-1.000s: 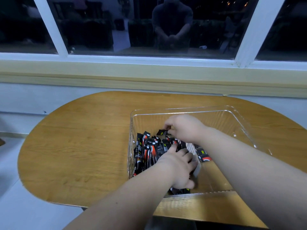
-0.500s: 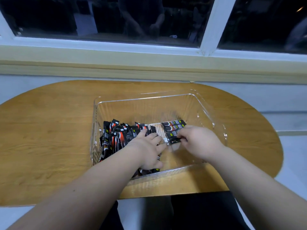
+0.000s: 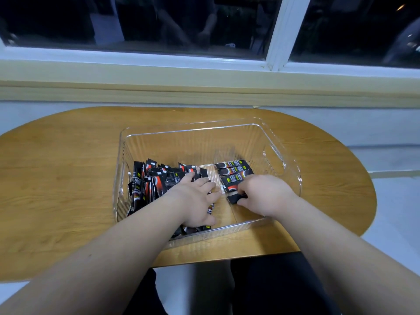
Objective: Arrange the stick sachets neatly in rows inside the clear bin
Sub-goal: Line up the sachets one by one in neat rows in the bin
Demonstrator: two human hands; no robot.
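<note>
Right hand (image 3: 266, 194) rightward, its sachet (image 3: 236, 198) half-hidden

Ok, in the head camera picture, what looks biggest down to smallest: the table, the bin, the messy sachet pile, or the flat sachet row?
1. table
2. bin
3. pile
4. row
Pile and row are both partly hidden, but the pile plainly shows more.

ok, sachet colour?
The sachets are black with red-and-white marks and a small yellow-green tag. Head view, the flat row.
</note>
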